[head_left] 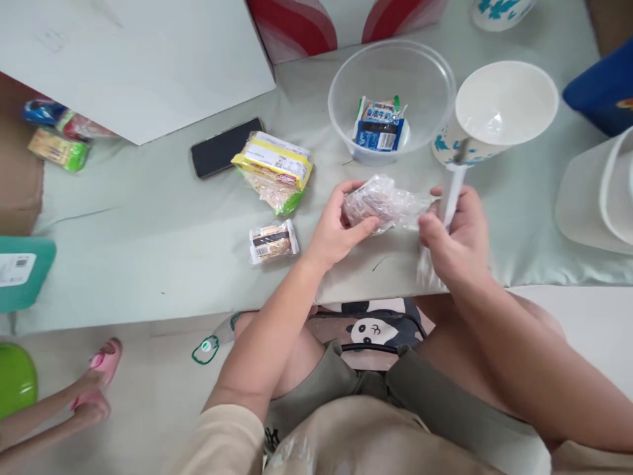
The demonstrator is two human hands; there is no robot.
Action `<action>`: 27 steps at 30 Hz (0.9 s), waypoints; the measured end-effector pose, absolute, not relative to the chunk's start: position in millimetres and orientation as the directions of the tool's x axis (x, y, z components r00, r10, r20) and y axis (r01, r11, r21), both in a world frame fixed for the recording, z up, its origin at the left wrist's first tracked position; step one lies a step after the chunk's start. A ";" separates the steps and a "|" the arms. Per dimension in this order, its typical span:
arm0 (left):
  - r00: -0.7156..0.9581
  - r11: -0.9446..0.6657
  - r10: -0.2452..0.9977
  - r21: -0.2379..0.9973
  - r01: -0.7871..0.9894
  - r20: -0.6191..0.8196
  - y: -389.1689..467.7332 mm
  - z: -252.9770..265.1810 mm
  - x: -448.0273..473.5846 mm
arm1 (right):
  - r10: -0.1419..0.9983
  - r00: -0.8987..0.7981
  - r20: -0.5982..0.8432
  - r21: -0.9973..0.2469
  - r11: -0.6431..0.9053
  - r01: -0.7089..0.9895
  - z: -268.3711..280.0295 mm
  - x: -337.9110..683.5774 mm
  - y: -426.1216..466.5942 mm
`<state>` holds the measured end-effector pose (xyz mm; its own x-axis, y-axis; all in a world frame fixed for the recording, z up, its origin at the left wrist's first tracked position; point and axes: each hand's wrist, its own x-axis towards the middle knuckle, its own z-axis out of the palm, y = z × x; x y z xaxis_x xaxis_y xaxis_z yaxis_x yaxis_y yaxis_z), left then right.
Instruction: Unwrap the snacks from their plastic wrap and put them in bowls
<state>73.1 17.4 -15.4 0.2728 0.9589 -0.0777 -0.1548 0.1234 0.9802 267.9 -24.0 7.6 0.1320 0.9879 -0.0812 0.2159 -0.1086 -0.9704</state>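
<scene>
My left hand (341,227) is closed round a crumpled clear plastic wrapper (380,201), held just above the table's front part; its contents are hard to make out. The wrapper's loose end stretches across to my right hand (457,234). Upright in that right hand's closed fingers is a slim white tool with a dark tip (452,194), too blurred to tell its exact kind. More clear plastic hangs below the right hand. To the left of my hands lie a small wrapped biscuit pack (273,242) and a yellow-and-white snack packet (275,160) atop another packet with a green end.
Behind my hands stands a clear plastic bowl (420,99) holding small packets (380,125). Beside it is a white paper cup (507,105); a white container (581,198) is at the right. A phone (217,148) lies near a large white box (148,59). Another person's feet (96,382) show lower left.
</scene>
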 end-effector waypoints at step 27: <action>0.092 0.109 0.991 0.990 -0.088 -0.101 25.2 -13.7 68.8 | 0.916 -0.261 -0.304 -0.851 -0.384 -0.358 3.7 226.7 -9.1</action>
